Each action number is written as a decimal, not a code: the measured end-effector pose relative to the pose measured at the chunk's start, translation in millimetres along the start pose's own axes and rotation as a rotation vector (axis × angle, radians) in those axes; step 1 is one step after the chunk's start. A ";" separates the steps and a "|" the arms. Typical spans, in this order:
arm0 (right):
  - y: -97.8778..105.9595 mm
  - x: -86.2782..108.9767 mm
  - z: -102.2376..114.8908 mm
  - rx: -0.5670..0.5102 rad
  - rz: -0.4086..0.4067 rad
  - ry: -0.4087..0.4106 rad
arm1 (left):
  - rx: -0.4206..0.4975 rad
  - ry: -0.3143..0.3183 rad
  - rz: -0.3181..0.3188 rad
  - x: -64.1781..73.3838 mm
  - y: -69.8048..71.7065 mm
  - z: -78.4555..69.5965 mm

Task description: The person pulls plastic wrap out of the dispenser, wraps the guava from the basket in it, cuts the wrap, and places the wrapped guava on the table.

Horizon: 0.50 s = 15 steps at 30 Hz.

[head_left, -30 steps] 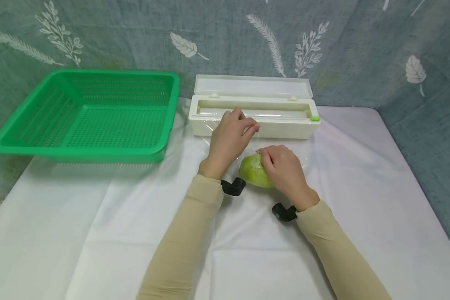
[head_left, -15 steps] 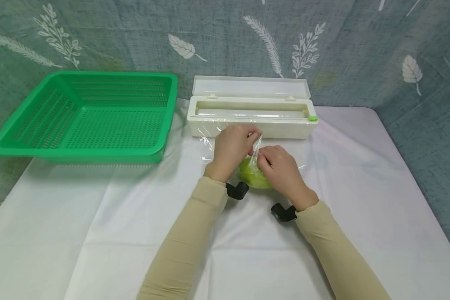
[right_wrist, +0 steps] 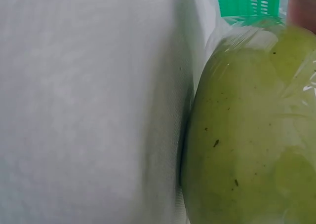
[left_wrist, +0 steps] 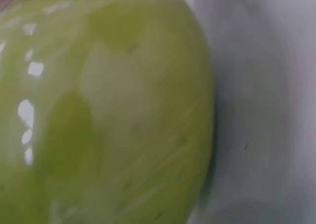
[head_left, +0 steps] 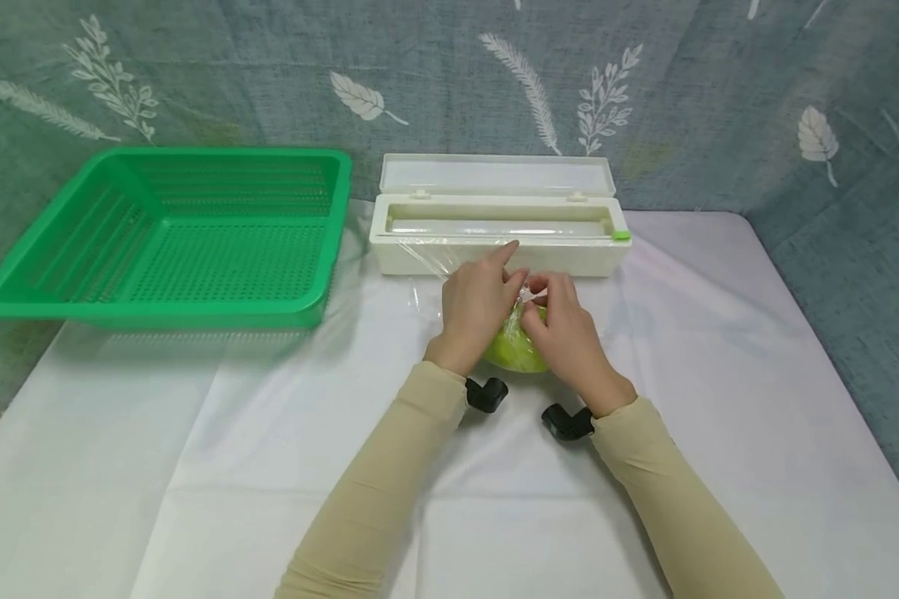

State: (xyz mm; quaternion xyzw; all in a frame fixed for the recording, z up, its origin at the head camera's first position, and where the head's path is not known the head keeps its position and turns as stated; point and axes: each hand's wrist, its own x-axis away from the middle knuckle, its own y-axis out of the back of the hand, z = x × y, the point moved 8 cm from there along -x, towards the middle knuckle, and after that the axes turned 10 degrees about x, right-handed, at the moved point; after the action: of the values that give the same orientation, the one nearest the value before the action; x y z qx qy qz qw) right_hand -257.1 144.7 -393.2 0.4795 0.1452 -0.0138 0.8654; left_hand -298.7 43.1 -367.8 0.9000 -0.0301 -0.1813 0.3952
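Note:
A smooth yellow-green fruit [head_left: 513, 349] with small dark specks lies on the white cloth, under clear cling film [right_wrist: 247, 39]. The film bunches up over its top, between the two hands. My left hand [head_left: 474, 309] pinches the film at the fruit's far left side, index finger reaching forward. From the right, my right hand [head_left: 565, 329] holds the gathered film with curled thumb and fingers. Both hands cover part of the fruit. In the left wrist view, the film-covered fruit [left_wrist: 123, 110] fills most of the picture, shiny with reflections.
Behind the hands stands a white cling film dispenser [head_left: 494, 259], lid raised, film running from its front toward the fruit. A green plastic basket [head_left: 285, 308] stands at the back left. Patterned grey-green fabric [head_left: 434, 75] hangs behind the white-covered table [head_left: 270, 499].
My left hand has come back from the dispenser's front and moved right, drawing film up over the fruit. My right hand stays by the fruit, its fingers now higher at the gathered film.

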 end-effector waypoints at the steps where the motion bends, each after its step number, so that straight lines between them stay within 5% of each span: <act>1: 0.2 -0.5 -0.4 -0.019 -0.005 -0.006 | -0.002 -0.003 -0.011 0.7 0.1 -0.6; 6: 0.2 -1.4 0.7 -0.056 -0.011 0.005 | 0.018 -0.005 -0.048 3.0 -1.2 1.3; 15: 4.0 1.6 -1.0 -0.062 -0.021 0.031 | 0.098 0.015 0.050 3.0 -11.3 0.2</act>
State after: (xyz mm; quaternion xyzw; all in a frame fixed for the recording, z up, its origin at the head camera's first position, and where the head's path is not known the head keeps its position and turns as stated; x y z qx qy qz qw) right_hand -255.1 147.9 -390.9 0.4511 0.1637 -0.0109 0.8773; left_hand -297.0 50.1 -377.0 0.9187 -0.0587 -0.1628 0.3551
